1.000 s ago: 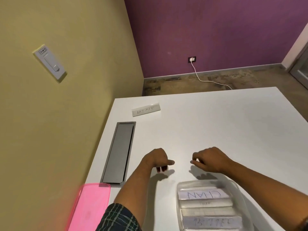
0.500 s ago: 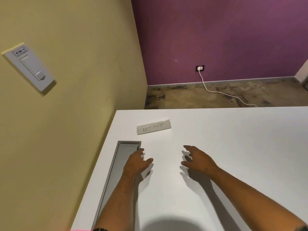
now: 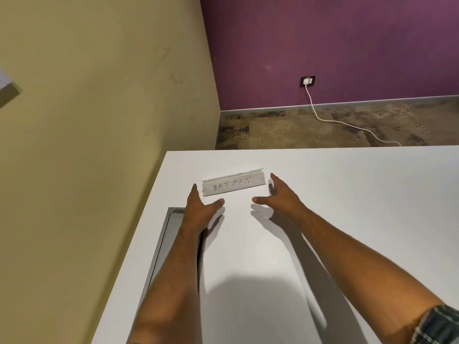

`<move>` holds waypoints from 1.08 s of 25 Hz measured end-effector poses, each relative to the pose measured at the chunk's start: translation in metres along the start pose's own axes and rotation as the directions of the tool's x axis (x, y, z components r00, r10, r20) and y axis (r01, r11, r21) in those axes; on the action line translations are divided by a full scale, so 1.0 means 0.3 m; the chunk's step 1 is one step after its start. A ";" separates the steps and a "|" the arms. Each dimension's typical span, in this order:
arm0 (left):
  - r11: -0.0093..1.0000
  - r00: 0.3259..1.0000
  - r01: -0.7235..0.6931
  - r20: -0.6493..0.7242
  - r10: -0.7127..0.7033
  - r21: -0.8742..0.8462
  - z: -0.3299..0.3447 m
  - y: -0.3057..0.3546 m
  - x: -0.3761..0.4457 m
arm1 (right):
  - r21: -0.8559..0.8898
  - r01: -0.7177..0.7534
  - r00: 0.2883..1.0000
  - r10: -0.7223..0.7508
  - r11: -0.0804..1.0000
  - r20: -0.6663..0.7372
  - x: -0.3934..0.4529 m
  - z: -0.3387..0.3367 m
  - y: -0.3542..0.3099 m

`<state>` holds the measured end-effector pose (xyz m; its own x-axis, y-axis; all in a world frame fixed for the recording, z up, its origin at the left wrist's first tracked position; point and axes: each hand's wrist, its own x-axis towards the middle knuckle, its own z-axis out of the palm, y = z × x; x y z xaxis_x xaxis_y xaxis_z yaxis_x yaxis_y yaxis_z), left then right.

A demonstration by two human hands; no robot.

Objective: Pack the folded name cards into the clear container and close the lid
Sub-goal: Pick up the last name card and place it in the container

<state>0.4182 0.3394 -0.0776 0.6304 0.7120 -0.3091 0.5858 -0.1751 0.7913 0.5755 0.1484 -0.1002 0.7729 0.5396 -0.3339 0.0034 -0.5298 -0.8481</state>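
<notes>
- Head view: a folded name card (image 3: 233, 184) lies on the far left part of a white table (image 3: 347, 219), at about 12 o'clock from the two hands and slightly tilted, its right end farther away than its left.
- Nothing stands between the card and the hands; only bare tabletop and the hands' shadows lie there.
- At about 7 o'clock from the card, a grey cable tray (image 3: 171, 234) is sunk into the table along its left side, and the left forearm crosses over part of it.
- Beyond the table edge, at 12 to 1 o'clock, there is mottled brown floor (image 3: 323, 130), a purple wall (image 3: 347, 45) with a dark socket (image 3: 308, 81), and a white cable (image 3: 330, 119) running from the socket across the floor.
- A yellow-green wall (image 3: 99, 120) fills the 9 o'clock side.
- The card is pale grey-white, long and narrow, with a raised fold along its far edge and "BATMAN" handwritten in dark letters on the face toward the camera.
- The left hand (image 3: 198, 207) is spread, fingers straight, thumb pointing toward 3 o'clock; its fingertip is just beside the card's left end, and contact cannot be told.
- The right hand (image 3: 280, 194) is also spread, thumb pointing toward 9 o'clock, fingers reaching just beside the card's right end; whether they touch it cannot be told.
- Neither hand holds anything.
- A checked sleeve (image 3: 439, 326) shows at the 5 o'clock corner.
</notes>
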 end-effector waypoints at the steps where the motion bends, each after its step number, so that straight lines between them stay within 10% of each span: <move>1: 0.999 1.000 0.019 0.008 -0.019 -0.033 0.003 0.000 0.018 | 0.022 -0.014 1.000 0.014 1.000 -0.004 0.024 0.012 0.001; 7: 0.999 0.999 -0.032 0.032 0.033 -0.011 0.000 0.020 0.063 | 0.064 0.051 0.995 -0.056 0.997 0.083 0.042 0.041 -0.035; 17: 0.926 0.998 -0.002 -0.056 0.025 0.378 0.032 0.040 -0.213 | -0.400 -0.038 0.989 -0.022 0.916 -0.145 -0.317 -0.107 -0.007; 27: 0.921 0.936 -0.061 0.342 -0.080 0.385 0.059 0.092 -0.780 | -0.741 0.177 0.984 -0.121 0.648 0.129 -0.950 -0.391 0.149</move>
<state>0.2958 0.1559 0.0074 0.7173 0.4485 -0.5332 0.6967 -0.4665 0.5449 0.4297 -0.1059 0.0052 0.6782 0.6799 -0.2790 0.6093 -0.7324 -0.3038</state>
